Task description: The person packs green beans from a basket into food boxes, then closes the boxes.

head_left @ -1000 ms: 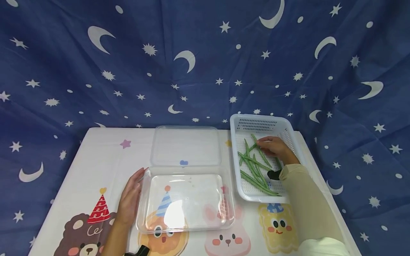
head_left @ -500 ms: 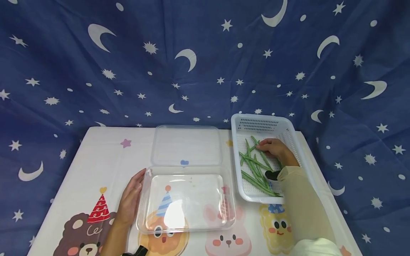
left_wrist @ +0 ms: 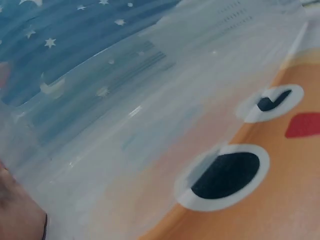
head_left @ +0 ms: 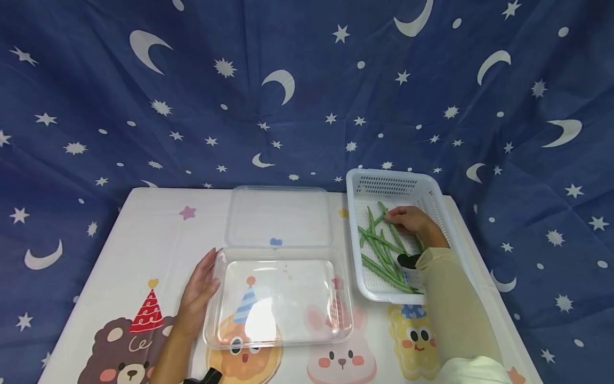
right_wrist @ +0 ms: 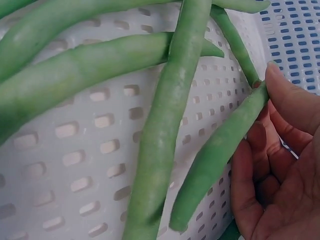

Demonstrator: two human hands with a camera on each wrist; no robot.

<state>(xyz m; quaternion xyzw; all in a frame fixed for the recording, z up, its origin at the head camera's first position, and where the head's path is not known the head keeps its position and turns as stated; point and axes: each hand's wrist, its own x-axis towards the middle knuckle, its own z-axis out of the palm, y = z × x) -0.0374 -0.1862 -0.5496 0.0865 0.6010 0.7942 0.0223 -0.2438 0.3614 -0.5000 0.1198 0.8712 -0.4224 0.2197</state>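
Inside the white plastic basket [head_left: 357,266], my right hand [head_left: 414,221] pinches one end of a green bean [right_wrist: 215,150] between thumb and fingers. That bean slants down over the perforated basket floor, close beside other green beans [right_wrist: 167,125]. My left hand [head_left: 196,298] rests at the left side of a clear plastic container [head_left: 278,344], its thumb at the rim and its fingers extended near the far left corner. Through the container's bottom only the printed tablecloth shows. The left wrist view holds mostly the blurred clear wall, with a bit of hand [left_wrist: 20,210] at the lower left.
A clear lid [head_left: 278,216] lies flat behind the container, by the table's back edge. The tablecloth [head_left: 163,229] is white with cartoon prints. Behind the table hangs a dark blue curtain [head_left: 307,117] with moons and stars. The basket stands right of the container.
The left thumb has moved right, onto the container's rim. My right hand's fingertips have drawn together at the bean's end. The view has shifted slightly; container, lid and basket stay in place.
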